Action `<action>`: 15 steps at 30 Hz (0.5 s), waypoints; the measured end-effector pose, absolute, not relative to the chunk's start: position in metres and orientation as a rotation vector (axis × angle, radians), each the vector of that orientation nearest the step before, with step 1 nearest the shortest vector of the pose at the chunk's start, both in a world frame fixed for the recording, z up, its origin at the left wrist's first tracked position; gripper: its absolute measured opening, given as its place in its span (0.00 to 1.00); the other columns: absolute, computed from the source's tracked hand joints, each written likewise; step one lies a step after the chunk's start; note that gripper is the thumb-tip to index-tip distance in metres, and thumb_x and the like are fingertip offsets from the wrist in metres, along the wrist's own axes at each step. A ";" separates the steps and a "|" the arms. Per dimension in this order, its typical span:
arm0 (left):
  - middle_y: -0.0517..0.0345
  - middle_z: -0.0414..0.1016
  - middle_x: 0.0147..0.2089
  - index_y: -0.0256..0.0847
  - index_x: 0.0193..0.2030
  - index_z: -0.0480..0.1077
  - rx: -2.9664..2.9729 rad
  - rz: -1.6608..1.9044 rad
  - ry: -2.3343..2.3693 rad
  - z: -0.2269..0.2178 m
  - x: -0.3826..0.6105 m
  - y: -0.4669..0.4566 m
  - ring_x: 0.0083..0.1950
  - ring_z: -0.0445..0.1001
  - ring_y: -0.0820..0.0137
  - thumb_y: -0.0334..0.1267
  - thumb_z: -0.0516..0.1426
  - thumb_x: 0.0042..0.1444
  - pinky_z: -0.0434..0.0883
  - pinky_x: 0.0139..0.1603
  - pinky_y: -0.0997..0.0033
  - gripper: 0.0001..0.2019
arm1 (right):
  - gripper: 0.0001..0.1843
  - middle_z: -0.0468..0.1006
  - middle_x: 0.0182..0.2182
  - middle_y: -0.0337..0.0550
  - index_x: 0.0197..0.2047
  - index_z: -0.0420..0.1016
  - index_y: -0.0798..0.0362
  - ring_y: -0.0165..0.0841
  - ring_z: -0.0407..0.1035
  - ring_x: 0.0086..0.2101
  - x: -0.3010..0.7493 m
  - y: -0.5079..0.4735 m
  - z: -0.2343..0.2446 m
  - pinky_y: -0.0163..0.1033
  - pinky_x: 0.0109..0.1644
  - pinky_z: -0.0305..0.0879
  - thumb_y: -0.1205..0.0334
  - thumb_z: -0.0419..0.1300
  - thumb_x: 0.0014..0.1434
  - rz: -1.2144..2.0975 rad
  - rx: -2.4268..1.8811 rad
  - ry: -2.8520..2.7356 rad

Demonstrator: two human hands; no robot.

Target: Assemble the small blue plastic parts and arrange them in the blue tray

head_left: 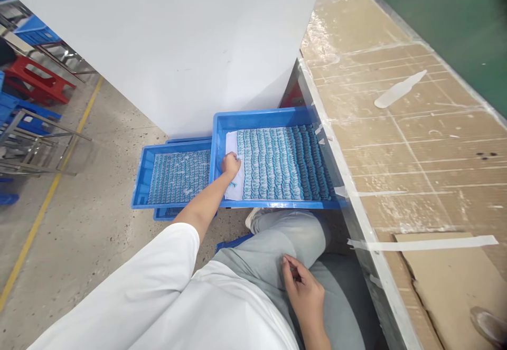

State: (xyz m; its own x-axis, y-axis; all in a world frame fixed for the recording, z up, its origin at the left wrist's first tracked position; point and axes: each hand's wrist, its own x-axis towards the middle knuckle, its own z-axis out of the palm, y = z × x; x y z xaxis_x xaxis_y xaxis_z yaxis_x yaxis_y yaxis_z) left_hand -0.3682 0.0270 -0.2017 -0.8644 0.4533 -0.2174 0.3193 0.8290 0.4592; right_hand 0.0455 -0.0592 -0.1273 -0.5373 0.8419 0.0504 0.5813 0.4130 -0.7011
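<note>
My left hand (231, 165) is closed, over the left part of a blue plastic tray (261, 204). Its fingertips are pressed together and point down; what they pinch is too small to make out. In the tray, many small blue-and-white pieces (273, 165) lie in tight rows on a white sheet (233, 192). A loose blue piece (233, 184) lies on the bare strip of that sheet, just below my left hand. My right hand (304, 286) rests on my grey trousers, its fingers curled toward the thumb, with nothing visible in them.
Lower at the left, a second blue tray (137, 181) holds similar rows. A white panel (190, 49) stands behind the trays. On the right is a brown-covered worktable (356, 81) with a white strip (423, 243) and cardboard (455, 286). A red stool (43, 81) stands far left.
</note>
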 end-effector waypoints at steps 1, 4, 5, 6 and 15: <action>0.53 0.78 0.47 0.44 0.44 0.72 0.582 0.601 2.690 -0.202 -0.368 0.026 0.47 0.74 0.67 0.38 0.58 0.55 0.68 0.45 0.69 0.09 | 0.16 0.80 0.27 0.41 0.42 0.80 0.56 0.28 0.72 0.23 0.046 -0.059 -0.127 0.29 0.31 0.69 0.52 0.57 0.62 0.896 -1.218 -2.278; 0.54 0.78 0.46 0.45 0.43 0.72 0.572 0.613 2.685 -0.202 -0.367 0.025 0.47 0.75 0.67 0.37 0.57 0.56 0.68 0.45 0.69 0.08 | 0.16 0.81 0.28 0.42 0.41 0.80 0.56 0.28 0.73 0.23 0.046 -0.059 -0.126 0.29 0.32 0.69 0.52 0.58 0.62 0.880 -1.216 -2.273; 0.54 0.78 0.46 0.45 0.43 0.73 0.568 0.616 2.684 -0.202 -0.367 0.025 0.47 0.75 0.67 0.37 0.57 0.56 0.68 0.45 0.69 0.08 | 0.16 0.81 0.28 0.42 0.41 0.80 0.56 0.28 0.73 0.24 0.045 -0.059 -0.126 0.29 0.32 0.69 0.52 0.58 0.62 0.873 -1.215 -2.271; 0.54 0.78 0.46 0.45 0.43 0.73 0.564 0.620 2.684 -0.202 -0.367 0.025 0.47 0.75 0.66 0.37 0.57 0.56 0.68 0.45 0.69 0.08 | 0.16 0.81 0.28 0.42 0.40 0.80 0.56 0.28 0.73 0.24 0.045 -0.059 -0.126 0.29 0.32 0.69 0.52 0.58 0.62 0.871 -1.211 -2.270; 0.55 0.78 0.47 0.45 0.43 0.72 0.545 0.645 2.680 -0.202 -0.367 0.033 0.47 0.74 0.67 0.37 0.57 0.56 0.68 0.45 0.70 0.08 | 0.17 0.81 0.27 0.42 0.41 0.80 0.55 0.29 0.73 0.23 0.045 -0.059 -0.126 0.30 0.32 0.70 0.51 0.57 0.62 0.909 -1.243 -2.273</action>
